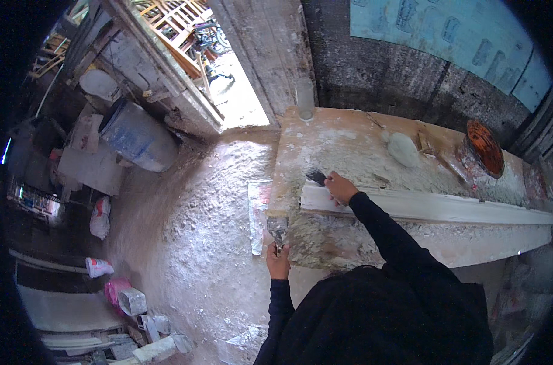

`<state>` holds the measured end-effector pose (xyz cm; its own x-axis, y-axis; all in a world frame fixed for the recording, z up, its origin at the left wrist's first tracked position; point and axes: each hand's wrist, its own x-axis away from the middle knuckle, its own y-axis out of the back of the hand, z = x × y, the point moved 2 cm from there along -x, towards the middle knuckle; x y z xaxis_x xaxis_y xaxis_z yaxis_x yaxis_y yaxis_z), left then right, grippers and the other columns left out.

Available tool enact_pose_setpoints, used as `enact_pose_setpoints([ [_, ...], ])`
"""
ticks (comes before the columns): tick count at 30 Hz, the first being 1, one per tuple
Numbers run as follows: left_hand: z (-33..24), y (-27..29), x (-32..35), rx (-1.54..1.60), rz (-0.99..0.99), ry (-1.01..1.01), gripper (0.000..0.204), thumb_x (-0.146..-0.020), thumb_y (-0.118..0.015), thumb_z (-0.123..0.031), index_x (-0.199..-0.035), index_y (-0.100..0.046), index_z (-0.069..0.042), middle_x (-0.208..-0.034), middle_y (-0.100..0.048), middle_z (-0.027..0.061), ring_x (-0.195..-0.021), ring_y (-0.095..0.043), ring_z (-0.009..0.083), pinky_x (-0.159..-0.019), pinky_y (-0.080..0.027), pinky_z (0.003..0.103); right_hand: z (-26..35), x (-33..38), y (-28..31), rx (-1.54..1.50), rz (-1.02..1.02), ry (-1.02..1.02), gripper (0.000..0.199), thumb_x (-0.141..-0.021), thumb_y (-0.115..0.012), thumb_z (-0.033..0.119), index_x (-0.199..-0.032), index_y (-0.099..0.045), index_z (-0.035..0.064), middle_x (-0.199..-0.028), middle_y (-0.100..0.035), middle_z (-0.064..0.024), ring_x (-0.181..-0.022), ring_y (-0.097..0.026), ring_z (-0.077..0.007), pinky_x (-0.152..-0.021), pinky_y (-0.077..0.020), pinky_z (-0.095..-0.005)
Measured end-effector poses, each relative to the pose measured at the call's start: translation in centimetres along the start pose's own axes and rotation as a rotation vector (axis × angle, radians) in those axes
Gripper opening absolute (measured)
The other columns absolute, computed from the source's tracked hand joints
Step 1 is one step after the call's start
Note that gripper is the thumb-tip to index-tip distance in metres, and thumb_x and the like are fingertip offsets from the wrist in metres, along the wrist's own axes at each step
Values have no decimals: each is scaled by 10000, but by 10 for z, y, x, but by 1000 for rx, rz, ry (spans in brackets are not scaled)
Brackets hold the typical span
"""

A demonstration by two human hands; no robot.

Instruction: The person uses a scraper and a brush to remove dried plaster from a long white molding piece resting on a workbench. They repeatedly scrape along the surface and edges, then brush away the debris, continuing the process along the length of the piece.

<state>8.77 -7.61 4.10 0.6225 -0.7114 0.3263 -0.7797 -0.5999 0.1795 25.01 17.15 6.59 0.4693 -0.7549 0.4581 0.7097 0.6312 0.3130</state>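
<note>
My left hand (279,263) is closed round the handle of a putty knife (277,224), whose wide, plaster-smeared blade points away from me beside the table's left end. Over the left end of a long white moulding (422,205), my right hand (341,188) grips a dark, flat scraper (316,177). The scraper's blade is at the moulding's far edge; whether it touches is unclear. The moulding lies lengthwise along the near side of a plaster-crusted worktable (343,131). My right fingers are partly hidden behind the hand.
Farther back on the table are a pale rounded lump (402,149), an orange-lined bucket (486,148) and a clear cup (305,100). A blue barrel (139,137) stands left, near a bright doorway (243,91). Bags (99,267) and scraps lie on the dusty floor (197,225).
</note>
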Motion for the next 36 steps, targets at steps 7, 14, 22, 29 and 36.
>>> enact_pose_setpoints([
  [7, 44, -25, -34, -111, -2, -111, 298, -748, -670, -199, -946, -565, -2, -811, -550, 62, -730, -490, 155, -695, -407, 298, -32, -18, -7, 760, -38, 368, 359, -741, -582, 185, -1054, -523, 17, -1058, -545, -165, -1027, -511, -337, -816, -453, -432],
  [14, 6, -54, -19, 65, 118, -209, 368, -817, -624, -307, -990, -466, -23, -726, -563, 54, -396, -343, 54, -357, -262, 218, 0, 63, 32, 168, -349, 271, 297, -889, -451, 324, -1034, -430, 66, -695, -596, -160, -625, -602, -329, -597, -453, -434],
  [22, -37, -138, 20, 99, 299, -335, 361, -822, -621, -288, -994, -441, -27, -732, -586, 75, -339, -349, 52, -300, -252, 196, -133, 217, 135, 74, -541, 168, 298, -895, -439, 359, -1019, -429, 88, -637, -555, -114, -514, -570, -240, -463, -451, -367],
  [29, -37, -315, 156, 4, 648, -299, 257, -859, -548, -241, -979, -459, -32, -684, -575, 69, -351, -366, 56, -313, -292, 206, -318, 417, 174, -305, -775, -159, 344, -885, -481, 371, -1072, -421, 88, -671, -508, -59, -490, -504, -148, -439, -435, -288],
  [36, -20, -485, 326, -43, 1164, -351, 399, -861, -560, -252, -1108, -484, 52, -784, -621, 74, -393, -403, 52, -361, -338, 204, -429, 604, 168, -814, -988, -320, 298, -885, -495, 357, -1011, -416, 99, -684, -489, -60, -486, -503, -146, -413, -412, -283],
])
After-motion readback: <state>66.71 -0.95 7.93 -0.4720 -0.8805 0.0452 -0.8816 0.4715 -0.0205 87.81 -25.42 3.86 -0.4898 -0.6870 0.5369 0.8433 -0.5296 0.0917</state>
